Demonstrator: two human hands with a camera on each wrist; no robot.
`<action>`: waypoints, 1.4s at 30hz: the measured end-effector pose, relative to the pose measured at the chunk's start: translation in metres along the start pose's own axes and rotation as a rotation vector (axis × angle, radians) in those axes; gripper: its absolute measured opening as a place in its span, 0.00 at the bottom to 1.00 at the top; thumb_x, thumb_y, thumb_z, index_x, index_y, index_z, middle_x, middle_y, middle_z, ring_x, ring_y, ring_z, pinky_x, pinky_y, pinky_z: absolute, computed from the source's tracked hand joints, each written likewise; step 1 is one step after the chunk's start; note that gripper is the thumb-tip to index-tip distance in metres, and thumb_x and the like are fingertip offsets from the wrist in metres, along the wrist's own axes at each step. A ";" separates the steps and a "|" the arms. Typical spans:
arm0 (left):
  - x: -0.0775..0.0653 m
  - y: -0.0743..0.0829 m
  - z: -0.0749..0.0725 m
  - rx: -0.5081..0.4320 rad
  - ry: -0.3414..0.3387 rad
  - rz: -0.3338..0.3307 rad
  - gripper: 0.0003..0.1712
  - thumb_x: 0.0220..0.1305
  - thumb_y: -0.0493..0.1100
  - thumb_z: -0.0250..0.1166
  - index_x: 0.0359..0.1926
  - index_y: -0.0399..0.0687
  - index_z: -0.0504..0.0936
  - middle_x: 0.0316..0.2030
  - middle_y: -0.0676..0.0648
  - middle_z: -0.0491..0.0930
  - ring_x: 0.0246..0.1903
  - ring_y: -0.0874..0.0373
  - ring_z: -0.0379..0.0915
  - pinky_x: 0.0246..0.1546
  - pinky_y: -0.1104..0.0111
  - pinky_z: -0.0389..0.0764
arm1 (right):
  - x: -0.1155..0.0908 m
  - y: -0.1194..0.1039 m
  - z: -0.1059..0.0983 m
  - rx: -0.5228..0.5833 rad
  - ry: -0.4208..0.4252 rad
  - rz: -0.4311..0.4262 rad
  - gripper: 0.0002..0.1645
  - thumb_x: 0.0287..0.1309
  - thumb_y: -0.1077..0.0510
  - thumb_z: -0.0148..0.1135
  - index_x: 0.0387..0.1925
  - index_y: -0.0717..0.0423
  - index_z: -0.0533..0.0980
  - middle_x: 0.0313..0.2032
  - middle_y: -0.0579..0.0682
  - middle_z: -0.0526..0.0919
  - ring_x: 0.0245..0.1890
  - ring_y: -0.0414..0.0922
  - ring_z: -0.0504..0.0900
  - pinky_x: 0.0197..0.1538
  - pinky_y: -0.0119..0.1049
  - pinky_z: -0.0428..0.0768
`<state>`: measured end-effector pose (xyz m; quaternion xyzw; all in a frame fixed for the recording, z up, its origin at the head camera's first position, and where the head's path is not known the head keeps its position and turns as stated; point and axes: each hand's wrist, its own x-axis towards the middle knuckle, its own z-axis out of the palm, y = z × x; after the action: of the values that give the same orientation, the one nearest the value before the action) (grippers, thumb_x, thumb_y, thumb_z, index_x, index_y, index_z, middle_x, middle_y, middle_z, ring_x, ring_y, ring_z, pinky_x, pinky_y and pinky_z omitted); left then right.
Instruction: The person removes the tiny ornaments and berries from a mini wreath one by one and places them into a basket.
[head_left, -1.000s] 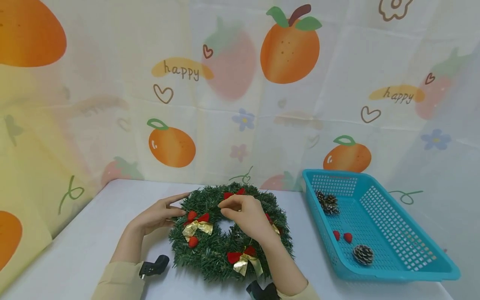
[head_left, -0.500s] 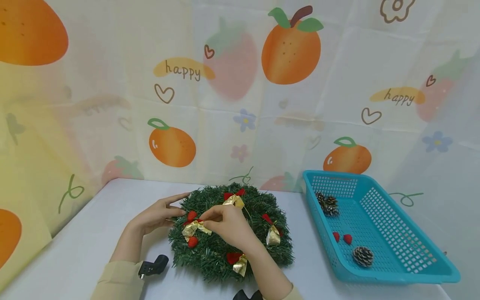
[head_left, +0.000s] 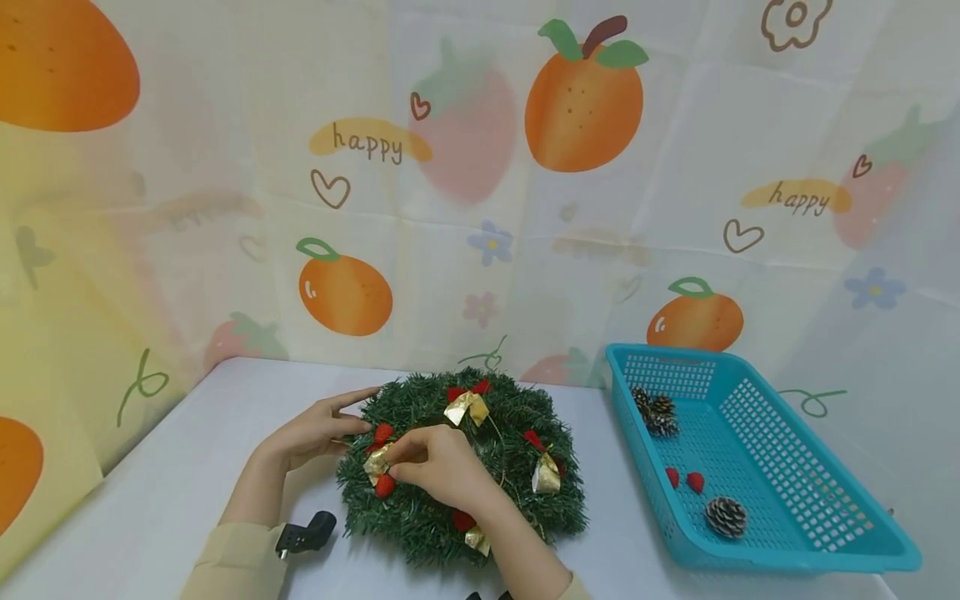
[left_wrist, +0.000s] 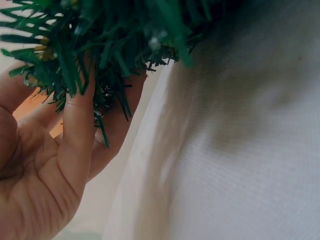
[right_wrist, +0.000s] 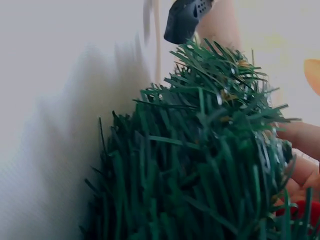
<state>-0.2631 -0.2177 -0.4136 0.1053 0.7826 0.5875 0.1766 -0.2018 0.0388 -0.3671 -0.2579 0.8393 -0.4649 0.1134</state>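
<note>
A green Christmas wreath (head_left: 427, 525) lies on the table. At its left rim my left hand (head_left: 318, 432) holds the edge; in the left wrist view those fingers (left_wrist: 77, 145) curl around the needles. My right hand (head_left: 453, 473) reaches over the wreath's middle, thumb and forefinger pinching the tail of a red and gold bow (head_left: 377, 467) on the left side. Two red berries, an upper one (head_left: 383, 432) and a lower one (head_left: 385, 486), sit beside that bow. Other gold bows show at the top (head_left: 467, 407), right (head_left: 547, 475) and bottom (head_left: 477, 540), the last partly covered by my right forearm.
To the right stands a blue plastic basket (head_left: 780, 552). Inside are several pine cones, one near the front (head_left: 726, 517), and two red berries, one of them in plain sight (head_left: 695, 482). A fruit-patterned cloth (head_left: 480, 275) hangs behind the table (head_left: 255, 400).
My right hand has moved left and slightly down, from over the wreath's centre to the left bow. The top and right bows have come into view. My left hand has stayed in place.
</note>
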 end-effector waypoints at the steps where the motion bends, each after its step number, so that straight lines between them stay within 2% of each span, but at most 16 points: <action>1: 0.000 -0.001 0.000 0.003 0.001 0.000 0.44 0.68 0.47 0.63 0.79 0.53 0.51 0.47 0.45 0.76 0.30 0.62 0.72 0.33 0.68 0.79 | 0.001 0.000 0.001 0.003 -0.007 0.001 0.08 0.58 0.58 0.69 0.40 0.49 0.86 0.41 0.45 0.88 0.38 0.35 0.84 0.39 0.30 0.80; 8: 0.001 -0.002 -0.001 0.004 0.016 -0.018 0.44 0.67 0.47 0.64 0.78 0.56 0.53 0.48 0.46 0.77 0.29 0.61 0.73 0.34 0.67 0.80 | 0.003 0.004 0.005 0.008 -0.051 0.002 0.09 0.57 0.58 0.70 0.41 0.50 0.86 0.40 0.46 0.89 0.37 0.34 0.84 0.39 0.28 0.80; 21: 0.000 0.002 0.001 -0.007 0.000 0.003 0.44 0.68 0.47 0.63 0.79 0.54 0.51 0.47 0.45 0.76 0.26 0.61 0.70 0.32 0.68 0.78 | 0.003 0.007 0.007 -0.028 -0.090 -0.007 0.12 0.55 0.58 0.72 0.44 0.51 0.85 0.42 0.47 0.89 0.39 0.34 0.84 0.42 0.27 0.80; 35: 0.000 0.001 0.001 -0.002 0.004 -0.002 0.44 0.67 0.46 0.64 0.78 0.54 0.52 0.43 0.48 0.76 0.24 0.63 0.68 0.33 0.69 0.78 | 0.003 0.007 0.018 -0.153 -0.020 -0.023 0.14 0.51 0.58 0.75 0.42 0.48 0.85 0.39 0.44 0.88 0.35 0.32 0.81 0.39 0.26 0.78; 42: 0.000 0.000 0.001 -0.006 -0.002 0.009 0.44 0.68 0.45 0.64 0.79 0.54 0.51 0.44 0.47 0.76 0.25 0.63 0.68 0.33 0.69 0.78 | 0.004 0.007 0.023 -0.167 0.010 -0.027 0.13 0.50 0.58 0.75 0.40 0.48 0.86 0.37 0.42 0.87 0.34 0.31 0.80 0.38 0.25 0.77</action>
<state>-0.2627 -0.2170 -0.4134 0.1088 0.7803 0.5905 0.1749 -0.1979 0.0230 -0.3846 -0.2755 0.8721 -0.3961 0.0808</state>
